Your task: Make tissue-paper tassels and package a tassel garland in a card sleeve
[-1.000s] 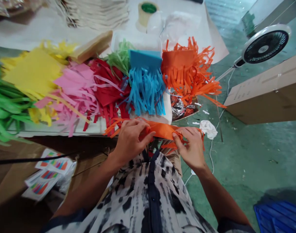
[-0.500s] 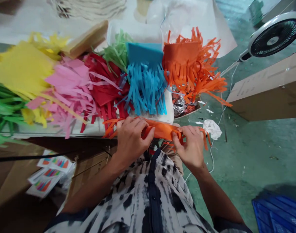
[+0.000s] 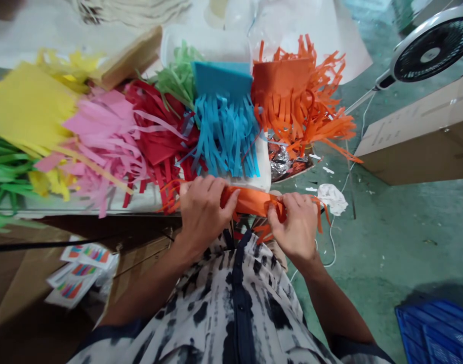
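A piece of orange fringed tissue paper [image 3: 252,200] stretches between my two hands at the table's front edge. My left hand [image 3: 204,210] is closed on its left part, and my right hand [image 3: 295,222] grips the right end with thumb and fingers. Loose orange strips stick out past both hands and hang below. Just beyond lie a blue fringed paper stack [image 3: 227,121] and an orange fringed stack [image 3: 284,86]. Left of these are a red fringed bunch [image 3: 159,126], a pink one [image 3: 106,121] and a yellow one [image 3: 30,101].
Green strips [image 3: 7,172] lie at the table's left end. A white fan [image 3: 432,50] and a cardboard box [image 3: 417,136] stand to the right. On the floor is a blue crate [image 3: 439,328]. Printed cards [image 3: 77,273] lie low on the left.
Both hands still hold the orange paper, its middle now looking slightly narrower and more rolled. The view has shifted a little.
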The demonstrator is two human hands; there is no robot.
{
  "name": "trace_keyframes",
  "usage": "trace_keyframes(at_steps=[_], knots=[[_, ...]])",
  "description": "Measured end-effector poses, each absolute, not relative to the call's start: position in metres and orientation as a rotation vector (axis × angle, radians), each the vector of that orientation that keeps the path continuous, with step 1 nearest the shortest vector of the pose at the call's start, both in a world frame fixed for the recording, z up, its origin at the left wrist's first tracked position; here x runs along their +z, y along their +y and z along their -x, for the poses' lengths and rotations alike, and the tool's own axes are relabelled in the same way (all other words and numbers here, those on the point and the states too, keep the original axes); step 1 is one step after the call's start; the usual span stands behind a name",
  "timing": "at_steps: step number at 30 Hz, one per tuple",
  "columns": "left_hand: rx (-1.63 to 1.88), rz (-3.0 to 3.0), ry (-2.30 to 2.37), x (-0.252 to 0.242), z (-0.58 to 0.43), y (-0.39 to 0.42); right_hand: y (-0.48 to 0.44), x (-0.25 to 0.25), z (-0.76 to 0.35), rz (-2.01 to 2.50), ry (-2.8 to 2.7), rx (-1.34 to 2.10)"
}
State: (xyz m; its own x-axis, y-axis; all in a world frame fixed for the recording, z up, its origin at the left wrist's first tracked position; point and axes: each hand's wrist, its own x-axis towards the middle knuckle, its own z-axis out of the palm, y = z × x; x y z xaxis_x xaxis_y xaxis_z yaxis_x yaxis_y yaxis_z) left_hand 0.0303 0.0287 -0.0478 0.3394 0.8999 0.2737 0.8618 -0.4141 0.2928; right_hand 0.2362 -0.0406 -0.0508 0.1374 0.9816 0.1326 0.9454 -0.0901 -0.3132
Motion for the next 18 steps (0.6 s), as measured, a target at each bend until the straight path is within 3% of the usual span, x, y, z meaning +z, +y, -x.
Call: trace_keyframes(at_steps=[5,8,12,18], knots=[[0.919,-2.649,1.282,-0.046,-0.033,0.008,-0.041,-0.051,-0.234,2.103,-1.87,0.151],[0.75,-2.742,0.938,-0.054,-0.038,-0.005,-0.04,-0.051,-0.235,2.097,-1.887,0.135],[0.532,-2.711,0.943,-0.065,-0.038,-0.011,-0.046,-0.045,-0.244,2.112,-1.848,0.07],[0.47,-2.683,0.944,-0.062,-0.035,-0.011,-0.073,-0.035,-0.245,1.941,-1.863,-0.141]])
